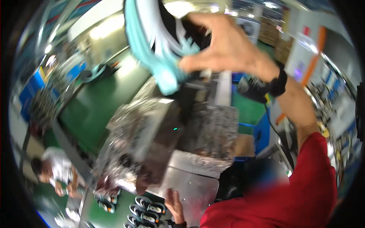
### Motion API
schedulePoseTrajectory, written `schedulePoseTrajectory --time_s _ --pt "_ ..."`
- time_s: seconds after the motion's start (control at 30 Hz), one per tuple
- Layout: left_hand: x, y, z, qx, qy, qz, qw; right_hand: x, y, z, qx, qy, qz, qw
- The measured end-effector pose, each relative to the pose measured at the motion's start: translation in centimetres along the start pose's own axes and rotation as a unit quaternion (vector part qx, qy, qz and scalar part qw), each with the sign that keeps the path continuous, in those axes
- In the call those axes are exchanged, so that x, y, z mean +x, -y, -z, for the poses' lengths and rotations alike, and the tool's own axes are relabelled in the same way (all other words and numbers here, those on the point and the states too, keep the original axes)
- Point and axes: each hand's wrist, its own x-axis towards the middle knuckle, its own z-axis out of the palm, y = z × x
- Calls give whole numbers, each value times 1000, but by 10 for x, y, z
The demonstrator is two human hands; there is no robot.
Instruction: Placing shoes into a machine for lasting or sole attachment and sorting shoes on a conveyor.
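High in the view, my right hand (232, 47) grips a sneaker (161, 64) in teal, white and black. Its thumb presses on the teal side, and the other fingers are partly hidden behind the shoe. The shoe is held up in the air, blurred by motion, and its upper end runs out of the picture. My left hand (174, 205) is low in the middle, beside the bare metal plate (194, 186). Its fingers point upward and look stretched out, with nothing seen in them.
A machine wrapped in crinkled silvery foil (129, 129) stands in the middle. Behind it runs a green conveyor belt (95, 110) carrying another shoe (95, 73). Several shoes (144, 212) lie lower left. A person in white (57, 167) sits at the left. Blue bins (262, 131) stand at the right.
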Motion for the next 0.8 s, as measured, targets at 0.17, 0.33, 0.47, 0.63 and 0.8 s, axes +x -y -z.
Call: schedulePoseTrajectory --time_s 0.17,0.33,0.47,0.63,0.8 --pt "-64 -137 -149 -280 412 -33 866 -130 63 131 67 96 -298 948" --pt "-150 -182 -263 -257 524 -68 809 -263 167 231 38 24 -507 861" --pt "-260 -167 -326 -265 629 136 718 -365 246 304 38 -118 -670 732" --pt "-405 -135 -390 -163 734 124 648 -473 348 383 -16 -321 -690 649" --pt "-568 -95 -448 31 845 54 531 -585 438 482 -192 -453 -696 523"
